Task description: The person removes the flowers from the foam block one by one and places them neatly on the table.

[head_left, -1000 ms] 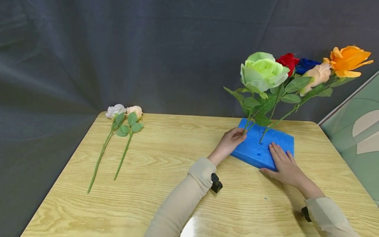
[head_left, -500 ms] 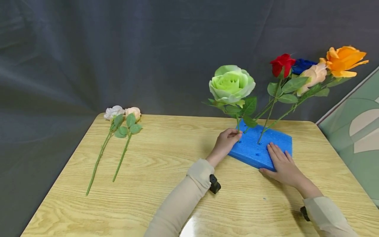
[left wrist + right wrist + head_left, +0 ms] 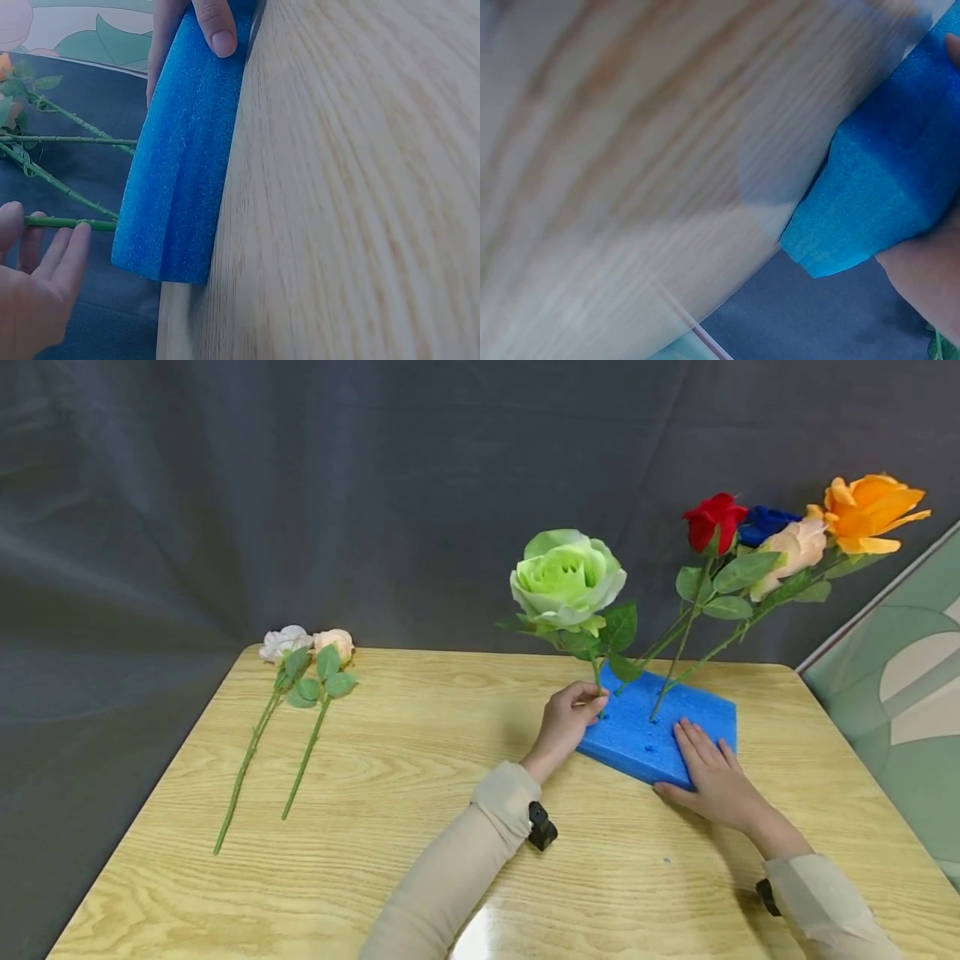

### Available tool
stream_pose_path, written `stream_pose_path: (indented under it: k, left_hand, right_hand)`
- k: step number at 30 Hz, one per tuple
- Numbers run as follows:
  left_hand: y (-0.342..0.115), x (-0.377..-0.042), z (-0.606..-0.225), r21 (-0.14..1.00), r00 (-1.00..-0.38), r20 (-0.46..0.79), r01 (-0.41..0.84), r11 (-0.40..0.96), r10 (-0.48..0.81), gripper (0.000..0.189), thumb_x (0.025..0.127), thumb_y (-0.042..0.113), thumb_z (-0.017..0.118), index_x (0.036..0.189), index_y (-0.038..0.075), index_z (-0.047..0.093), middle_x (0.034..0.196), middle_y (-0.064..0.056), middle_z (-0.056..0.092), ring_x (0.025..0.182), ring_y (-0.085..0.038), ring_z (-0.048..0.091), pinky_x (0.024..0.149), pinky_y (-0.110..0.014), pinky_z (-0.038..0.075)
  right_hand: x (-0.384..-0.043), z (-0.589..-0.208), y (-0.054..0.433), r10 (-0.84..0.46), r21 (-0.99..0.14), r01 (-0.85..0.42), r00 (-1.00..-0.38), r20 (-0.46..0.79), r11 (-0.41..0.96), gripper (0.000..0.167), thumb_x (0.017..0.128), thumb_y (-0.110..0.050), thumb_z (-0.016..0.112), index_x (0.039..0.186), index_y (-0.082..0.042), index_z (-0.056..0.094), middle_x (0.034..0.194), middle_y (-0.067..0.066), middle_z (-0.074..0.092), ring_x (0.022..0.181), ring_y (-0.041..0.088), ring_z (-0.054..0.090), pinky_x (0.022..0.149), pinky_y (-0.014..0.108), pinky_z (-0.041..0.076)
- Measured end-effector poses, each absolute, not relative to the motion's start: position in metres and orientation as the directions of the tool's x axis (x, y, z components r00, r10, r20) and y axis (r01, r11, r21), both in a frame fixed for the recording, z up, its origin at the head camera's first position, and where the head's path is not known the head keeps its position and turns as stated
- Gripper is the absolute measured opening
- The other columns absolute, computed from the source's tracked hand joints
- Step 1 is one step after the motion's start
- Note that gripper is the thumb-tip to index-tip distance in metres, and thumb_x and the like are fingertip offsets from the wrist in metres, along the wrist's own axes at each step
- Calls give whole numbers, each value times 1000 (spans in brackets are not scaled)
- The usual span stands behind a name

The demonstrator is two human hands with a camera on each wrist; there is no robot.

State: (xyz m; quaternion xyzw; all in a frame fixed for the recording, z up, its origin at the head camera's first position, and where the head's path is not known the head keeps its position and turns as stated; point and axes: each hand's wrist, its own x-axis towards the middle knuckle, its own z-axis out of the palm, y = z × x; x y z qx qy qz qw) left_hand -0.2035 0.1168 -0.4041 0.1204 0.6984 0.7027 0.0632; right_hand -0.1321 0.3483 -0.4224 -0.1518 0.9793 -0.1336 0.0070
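My left hand point(image 3: 564, 718) pinches the green stem of a pale green artificial rose point(image 3: 567, 578) near its foot. That stem stands nearly upright at a hole by the left edge of a blue foam block point(image 3: 701, 700). In the left wrist view the stem point(image 3: 56, 222) runs between thumb and fingers to the block's face. My right hand point(image 3: 720, 787) rests on the block's right part with straight fingers, its thumb along the near side. A red rose point(image 3: 714, 522), a blue rose point(image 3: 763, 525), a peach rose point(image 3: 791, 558) and an orange flower point(image 3: 870, 514) lean right above the block.
A white rose point(image 3: 283, 643) and another peach rose point(image 3: 334, 644) lie at the left of the wooden table point(image 3: 420, 727). Behind hangs a dark curtain point(image 3: 420, 510). At the right stands a green patterned panel point(image 3: 915, 693).
The green rose has swung left and more upright, away from the other flowers, its stem moving to the block's left hole. My left hand shifted slightly left; the right hand stayed on the block.
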Motion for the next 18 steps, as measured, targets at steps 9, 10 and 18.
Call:
stream_pose_path:
  k: [9, 10, 18]
  left_hand:
    - [115, -204, -402, 993, -952, 111, 97, -63, 286, 23, 95, 13, 58, 110, -2, 63, 118, -16, 65, 107, -28, 64, 85, -23, 57]
    - [116, -204, -402, 993, -952, 110, 97, -61, 286, 22, 95, 13, 58, 110, -3, 63, 118, -16, 65, 107, -27, 64, 84, -23, 57]
    - [116, -204, -401, 994, -948, 103, 90, -60, 301, 20, 95, 11, 58, 108, -3, 63, 119, -15, 65, 107, -22, 63, 86, -26, 57]
  right_hand:
    - [-133, -420, 347, -293, -271, -288, -956, 23, 919, 98, 88, -45, 64, 150, 8, 10, 154, 34, 13, 142, 51, 13, 113, 70, 6]
    - [-133, -420, 346, -287, -279, -279, -958, 12, 919, 98, 89, -47, 63, 150, 7, 8, 154, 34, 12, 142, 51, 12, 113, 69, 5]
    - [-132, -414, 341, -254, -312, -223, -965, -61, 923, 86, 98, -47, 48, 150, 8, 8, 155, 33, 7, 143, 52, 7, 113, 69, 2]
